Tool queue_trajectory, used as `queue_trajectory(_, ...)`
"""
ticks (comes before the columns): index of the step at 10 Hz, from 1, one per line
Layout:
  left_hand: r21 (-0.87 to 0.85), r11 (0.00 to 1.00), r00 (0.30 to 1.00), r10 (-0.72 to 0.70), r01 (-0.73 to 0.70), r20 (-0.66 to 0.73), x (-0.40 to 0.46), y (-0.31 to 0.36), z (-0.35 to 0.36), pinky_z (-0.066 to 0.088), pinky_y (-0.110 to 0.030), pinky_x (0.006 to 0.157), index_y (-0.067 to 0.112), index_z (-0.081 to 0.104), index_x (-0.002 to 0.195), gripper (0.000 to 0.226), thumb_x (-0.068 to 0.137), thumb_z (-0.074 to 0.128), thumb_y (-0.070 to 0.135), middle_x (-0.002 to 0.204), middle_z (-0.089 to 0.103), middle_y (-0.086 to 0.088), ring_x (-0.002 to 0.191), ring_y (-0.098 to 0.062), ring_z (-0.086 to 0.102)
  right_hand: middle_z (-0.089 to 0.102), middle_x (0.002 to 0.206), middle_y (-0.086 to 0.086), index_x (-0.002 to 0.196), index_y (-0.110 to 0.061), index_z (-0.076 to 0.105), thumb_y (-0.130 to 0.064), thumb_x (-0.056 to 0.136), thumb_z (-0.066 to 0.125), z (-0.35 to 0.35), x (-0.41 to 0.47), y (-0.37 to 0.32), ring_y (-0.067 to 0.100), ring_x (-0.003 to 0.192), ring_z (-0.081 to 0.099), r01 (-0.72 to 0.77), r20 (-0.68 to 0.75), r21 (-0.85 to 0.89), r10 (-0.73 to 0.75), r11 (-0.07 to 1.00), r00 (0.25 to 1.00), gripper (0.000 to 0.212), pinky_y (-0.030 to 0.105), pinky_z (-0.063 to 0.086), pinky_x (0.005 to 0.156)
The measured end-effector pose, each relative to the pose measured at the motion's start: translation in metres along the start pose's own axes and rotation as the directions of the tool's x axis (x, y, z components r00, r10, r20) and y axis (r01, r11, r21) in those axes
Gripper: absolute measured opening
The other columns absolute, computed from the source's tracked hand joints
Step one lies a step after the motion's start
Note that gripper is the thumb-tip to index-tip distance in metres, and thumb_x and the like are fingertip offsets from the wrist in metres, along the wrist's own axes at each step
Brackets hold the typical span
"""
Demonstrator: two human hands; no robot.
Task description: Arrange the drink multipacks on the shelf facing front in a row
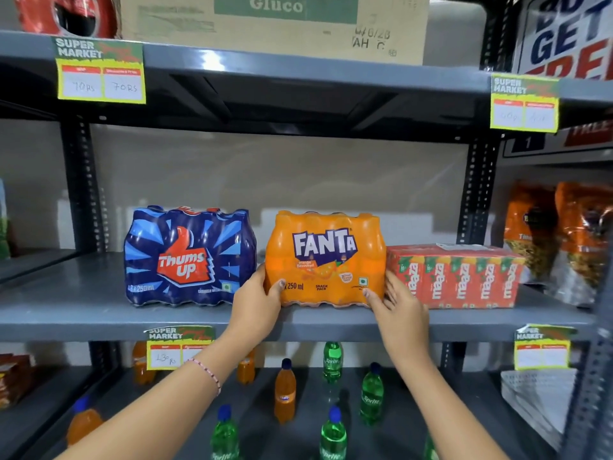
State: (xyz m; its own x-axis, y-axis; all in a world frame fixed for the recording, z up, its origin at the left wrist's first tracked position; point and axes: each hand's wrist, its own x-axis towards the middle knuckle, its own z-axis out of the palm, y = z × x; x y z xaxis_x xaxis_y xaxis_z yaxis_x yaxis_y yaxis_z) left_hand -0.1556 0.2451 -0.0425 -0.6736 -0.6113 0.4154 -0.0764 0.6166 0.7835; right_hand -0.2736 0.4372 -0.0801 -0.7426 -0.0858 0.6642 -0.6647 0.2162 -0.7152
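Three drink multipacks stand in a row on the grey middle shelf (pixel 83 313), labels facing me. A blue Thums Up pack (pixel 189 257) is on the left, an orange Fanta pack (pixel 326 257) in the middle, and a red Maaza carton pack (pixel 454 277) on the right, touching the Fanta. My left hand (pixel 257 300) grips the Fanta pack's lower left corner. At its lower right corner my right hand (pixel 399 303) holds the pack, fingers wedged against the Maaza pack.
Orange snack bags (pixel 560 240) stand at the far right of the same shelf. A cardboard box (pixel 275 24) sits on the shelf above. Loose orange and green bottles (pixel 333 360) stand on the shelf below. Price tags hang on the shelf edges.
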Motion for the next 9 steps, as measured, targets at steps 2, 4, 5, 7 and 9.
queue_trajectory(2, 0.026, 0.952, 0.943, 0.307, -0.306, -0.126, -0.026, -0.01, -0.016, 0.041, -0.013, 0.103, 0.02, 0.037, 0.158, 0.06, 0.102, 0.057, 0.013, 0.142, 0.055, 0.007, 0.125, -0.002, 0.055, 0.066, 0.136, 0.011, 0.124, -0.014, 0.069, -0.024, 0.096, 0.06, -0.048, 0.036, -0.002, 0.03, 0.122, 0.064, 0.262, -0.198, -0.463, -0.387, 0.847, 0.901, 0.031, 0.051, 0.05, 0.1)
queue_trajectory(4, 0.612, 0.767, 0.868, 0.424, -0.193, -0.258, 0.025, -0.016, -0.07, 0.002, -0.073, 0.117, 0.025, 0.038, 0.157, 0.061, 0.1, 0.05, 0.044, 0.171, 0.022, -0.008, 0.157, -0.041, 0.014, 0.04, 0.16, 0.004, 0.141, -0.025, 0.052, -0.048, 0.098, 0.047, -0.064, 0.074, 0.006, 0.025, 0.152, 0.026, 0.256, 0.183, -0.704, -0.18, 0.662, 0.967, 0.049, 0.059, 0.008, 0.12)
queue_trajectory(5, 0.613, 0.785, 0.94, 0.272, -0.092, -0.206, 0.035, -0.024, -0.075, 0.008, -0.077, 0.115, 0.035, 0.034, 0.159, 0.063, 0.1, 0.045, 0.054, 0.175, 0.009, 0.0, 0.16, -0.035, 0.003, 0.057, 0.147, 0.002, 0.134, -0.02, 0.059, -0.042, 0.098, 0.051, -0.061, 0.073, 0.007, 0.027, 0.147, 0.036, 0.252, 0.169, -0.69, -0.186, 0.678, 0.968, 0.043, 0.064, 0.009, 0.119)
queue_trajectory(7, 0.616, 0.779, 0.925, 0.311, -0.117, -0.219, 0.034, -0.027, -0.074, 0.012, -0.079, 0.113, 0.031, 0.04, 0.157, 0.06, 0.1, 0.052, 0.047, 0.173, 0.017, -0.004, 0.158, -0.033, 0.018, 0.061, 0.142, 0.003, 0.132, -0.019, 0.06, -0.039, 0.097, 0.053, -0.056, 0.071, 0.005, 0.029, 0.144, 0.04, 0.236, 0.161, -0.691, -0.174, 0.683, 0.972, 0.041, 0.066, 0.01, 0.118)
queue_trajectory(9, 0.67, 0.731, 0.918, 0.345, -0.132, -0.196, 0.028, -0.031, -0.063, 0.003, -0.067, 0.121, 0.021, 0.019, 0.164, 0.071, 0.103, 0.041, 0.049, 0.175, 0.002, -0.009, 0.16, -0.034, 0.003, 0.044, 0.157, 0.012, 0.144, -0.01, 0.051, -0.05, 0.1, 0.034, -0.041, 0.066, -0.018, 0.028, 0.151, 0.028, 0.178, 0.118, -0.683, -0.133, 0.708, 0.984, 0.062, 0.06, 0.007, 0.121)
